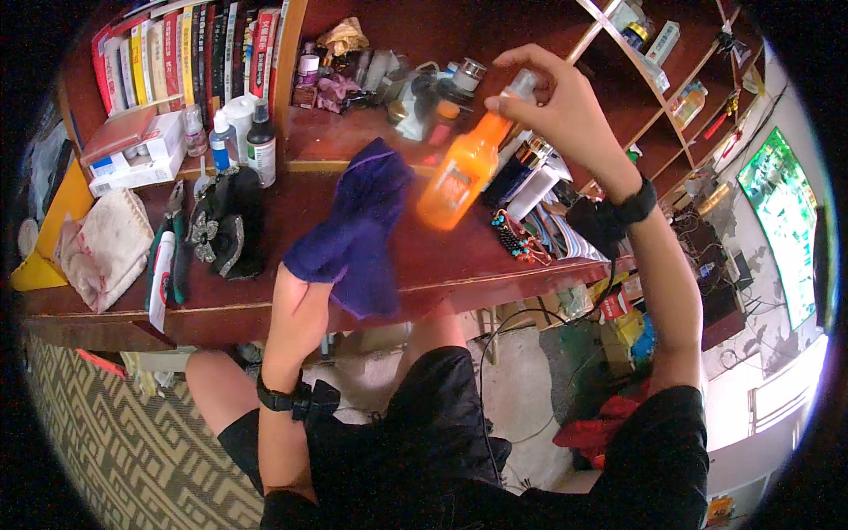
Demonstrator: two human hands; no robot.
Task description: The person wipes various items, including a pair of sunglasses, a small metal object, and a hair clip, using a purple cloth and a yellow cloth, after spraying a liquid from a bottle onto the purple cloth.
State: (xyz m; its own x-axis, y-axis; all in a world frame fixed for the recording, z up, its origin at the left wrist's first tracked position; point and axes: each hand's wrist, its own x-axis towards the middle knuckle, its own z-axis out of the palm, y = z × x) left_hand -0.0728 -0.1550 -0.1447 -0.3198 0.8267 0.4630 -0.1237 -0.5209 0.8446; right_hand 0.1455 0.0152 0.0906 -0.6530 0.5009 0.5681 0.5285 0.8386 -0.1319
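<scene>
My right hand (pixel 558 99) grips an orange bottle (pixel 458 181) by its clear top. The bottle hangs tilted over the right part of the desk, its base toward the lower left and slightly blurred. My left hand (pixel 300 305) is closed on a dark blue cloth (pixel 353 234) with a purple edge. That cloth drapes over the hand and across the front of the desk, hiding most of the fingers. Just right of the bottle lie a beaded bracelet (pixel 517 238) and a white box (pixel 536 193).
Along the left of the reddish-brown desk (pixel 296 212) are a folded pale towel (pixel 106 247), pliers (pixel 177 234), a white tube (pixel 162 274) and a black hair ornament (pixel 225 225). Behind them stand a dark spray bottle (pixel 261 146) and a row of books (pixel 185 57). A black cable (pixel 503 322) runs from my right wrist.
</scene>
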